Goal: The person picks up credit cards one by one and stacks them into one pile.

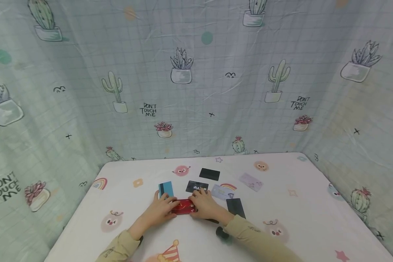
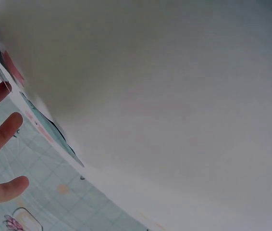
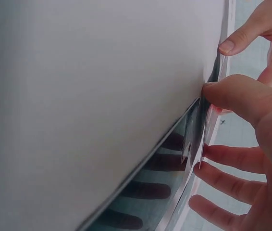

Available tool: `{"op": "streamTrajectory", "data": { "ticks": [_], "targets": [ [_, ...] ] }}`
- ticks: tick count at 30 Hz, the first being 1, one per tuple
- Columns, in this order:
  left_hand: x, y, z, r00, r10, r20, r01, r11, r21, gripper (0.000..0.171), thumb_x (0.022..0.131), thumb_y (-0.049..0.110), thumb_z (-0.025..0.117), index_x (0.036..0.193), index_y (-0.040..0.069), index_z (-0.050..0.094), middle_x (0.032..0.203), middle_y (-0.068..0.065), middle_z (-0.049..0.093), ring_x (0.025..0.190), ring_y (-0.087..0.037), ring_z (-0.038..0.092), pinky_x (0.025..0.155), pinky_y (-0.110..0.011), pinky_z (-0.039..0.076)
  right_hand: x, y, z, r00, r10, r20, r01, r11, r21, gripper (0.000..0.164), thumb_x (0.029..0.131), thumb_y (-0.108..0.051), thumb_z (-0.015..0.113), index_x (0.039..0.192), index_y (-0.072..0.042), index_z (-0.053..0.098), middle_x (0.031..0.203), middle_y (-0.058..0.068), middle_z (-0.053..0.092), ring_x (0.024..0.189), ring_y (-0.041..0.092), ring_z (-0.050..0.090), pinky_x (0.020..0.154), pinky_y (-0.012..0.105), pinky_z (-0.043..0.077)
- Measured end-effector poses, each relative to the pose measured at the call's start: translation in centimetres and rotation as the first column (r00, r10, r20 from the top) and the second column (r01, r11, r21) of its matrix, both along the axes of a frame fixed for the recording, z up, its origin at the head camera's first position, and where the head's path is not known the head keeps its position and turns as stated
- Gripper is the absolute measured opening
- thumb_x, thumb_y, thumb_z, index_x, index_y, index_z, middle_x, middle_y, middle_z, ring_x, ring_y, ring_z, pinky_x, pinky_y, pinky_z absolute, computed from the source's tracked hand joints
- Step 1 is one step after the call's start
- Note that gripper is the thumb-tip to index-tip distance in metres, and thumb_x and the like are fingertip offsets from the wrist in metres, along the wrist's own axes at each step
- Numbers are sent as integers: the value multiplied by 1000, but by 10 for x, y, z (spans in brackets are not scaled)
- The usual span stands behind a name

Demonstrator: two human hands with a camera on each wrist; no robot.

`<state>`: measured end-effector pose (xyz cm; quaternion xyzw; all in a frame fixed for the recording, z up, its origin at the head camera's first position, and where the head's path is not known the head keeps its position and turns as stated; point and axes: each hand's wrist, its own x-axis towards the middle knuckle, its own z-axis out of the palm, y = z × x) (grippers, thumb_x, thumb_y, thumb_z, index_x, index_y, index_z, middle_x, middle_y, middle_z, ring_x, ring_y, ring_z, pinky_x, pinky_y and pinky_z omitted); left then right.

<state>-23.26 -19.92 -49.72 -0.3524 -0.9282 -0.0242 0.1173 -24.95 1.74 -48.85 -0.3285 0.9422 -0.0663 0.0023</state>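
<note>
A red bank card lies on the table between both hands. My left hand grips its left end, thumb at the near edge and a fingertip at the far edge. At the other end my right hand pinches it the same way. The right wrist view shows the right thumb close beside the left thumb, both at the card's near edge. In the left wrist view the other left fingers are spread. A blue card with a dark stripe lies just beyond the left fingers.
Past the right hand lie a black Vip card, a plain black card, a pale lavender card and a purple card. A dark card lies beside the right wrist. A small dark round thing sits by the right forearm.
</note>
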Motion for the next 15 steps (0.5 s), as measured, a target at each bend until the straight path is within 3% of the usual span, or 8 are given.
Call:
{"op": "streamTrajectory", "data": {
  "ticks": [8, 15],
  "targets": [
    [1, -1, -1, 1000, -5, 25, 5, 1000, 7, 44, 78, 38, 64, 115, 17, 59, 110, -3, 62, 98, -21, 48, 90, -63, 29, 0, 0, 2, 1000, 13, 20, -12, 1000, -15, 51, 74, -42, 66, 116, -16, 56, 104, -1, 52, 95, 16, 40, 86, 46, 37],
    [1, -3, -3, 1000, -26, -9, 26, 999, 37, 42, 75, 35, 67, 112, 16, 60, 107, -4, 63, 94, -20, 48, 87, -64, 30, -2, 0, 1, 1000, 12, 29, -11, 1000, -16, 50, 75, -44, 65, 116, -17, 57, 106, -3, 53, 97, 15, 41, 89, 48, 37]
  ]
}}
